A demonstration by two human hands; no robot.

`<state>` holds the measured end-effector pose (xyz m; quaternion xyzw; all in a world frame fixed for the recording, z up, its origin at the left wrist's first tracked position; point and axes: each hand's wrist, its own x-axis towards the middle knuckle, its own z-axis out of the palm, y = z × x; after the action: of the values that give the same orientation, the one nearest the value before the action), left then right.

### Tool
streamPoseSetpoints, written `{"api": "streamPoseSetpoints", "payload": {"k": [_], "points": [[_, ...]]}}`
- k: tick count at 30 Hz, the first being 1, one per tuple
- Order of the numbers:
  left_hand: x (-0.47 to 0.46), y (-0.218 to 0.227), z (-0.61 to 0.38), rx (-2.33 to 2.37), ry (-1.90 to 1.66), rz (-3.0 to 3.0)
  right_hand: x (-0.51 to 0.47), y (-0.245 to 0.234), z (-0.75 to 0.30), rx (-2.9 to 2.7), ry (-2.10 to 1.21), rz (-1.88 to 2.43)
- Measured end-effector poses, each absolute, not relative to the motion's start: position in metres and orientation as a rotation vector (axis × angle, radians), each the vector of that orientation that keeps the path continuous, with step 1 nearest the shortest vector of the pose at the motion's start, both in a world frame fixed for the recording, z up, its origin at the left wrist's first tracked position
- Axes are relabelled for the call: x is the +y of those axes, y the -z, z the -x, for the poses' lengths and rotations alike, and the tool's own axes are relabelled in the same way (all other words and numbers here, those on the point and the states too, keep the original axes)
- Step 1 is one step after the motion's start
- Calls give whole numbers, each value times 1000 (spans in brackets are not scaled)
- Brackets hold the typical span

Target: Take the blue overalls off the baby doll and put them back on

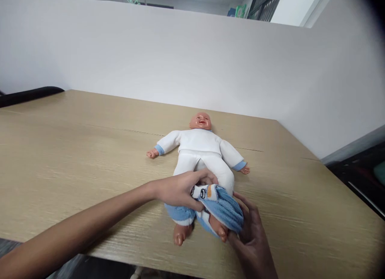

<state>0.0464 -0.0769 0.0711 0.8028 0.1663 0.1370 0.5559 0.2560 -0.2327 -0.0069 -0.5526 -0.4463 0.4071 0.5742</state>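
Note:
A baby doll (200, 140) in a white top and white leggings lies on its back, head away from me. Blue fleece doll pants (224, 209) are bunched around its lower legs, and both bare feet (182, 234) stick out at the cuffs. A white patch with embroidered eyes and an orange piece shows on the bunched cloth. My left hand (188, 191) pinches the pants near this patch, between the doll's legs. On the other side, my right hand (248, 227) is closed around the fabric by the foot at right; some of its fingers are hidden behind the cloth.
The doll lies on a wide wooden table (75, 162). A pale partition (168, 58) rises along the far edge and continues down the right side. A black curved object (33, 95), perhaps a chair back, shows at the left edge. Dark items sit beyond the right edge.

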Motion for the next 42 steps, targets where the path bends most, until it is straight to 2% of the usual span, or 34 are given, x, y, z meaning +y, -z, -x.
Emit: {"api": "streamPoseSetpoints", "payload": {"k": [9,14,19,22,26,29,36,42], "points": [[-76,-71,-38,441,-434,-2324,-182,-29,-319,-1882,-785,1360],[-81,-72,-15,619,-524,-2383,-171,-54,-325,-2035,-855,1276],[-77,-77,3,666,-475,-2373,-146,-53,-324,-1897,-978,1154],[-68,-72,-3,675,-608,-2232,-120,-42,-318,-1676,-1066,1170],[-56,-48,-13,898,-846,-1908,-93,-23,-306,-1456,-1052,1295],[-53,-28,-8,970,-883,-1688,-91,-7,-303,-1375,-1045,1389],[-59,-14,8,681,-617,-1418,-104,28,-303,-865,-1220,1496],[-56,-2,1,657,-765,-1064,-102,31,-300,-864,-1293,1390]]}}
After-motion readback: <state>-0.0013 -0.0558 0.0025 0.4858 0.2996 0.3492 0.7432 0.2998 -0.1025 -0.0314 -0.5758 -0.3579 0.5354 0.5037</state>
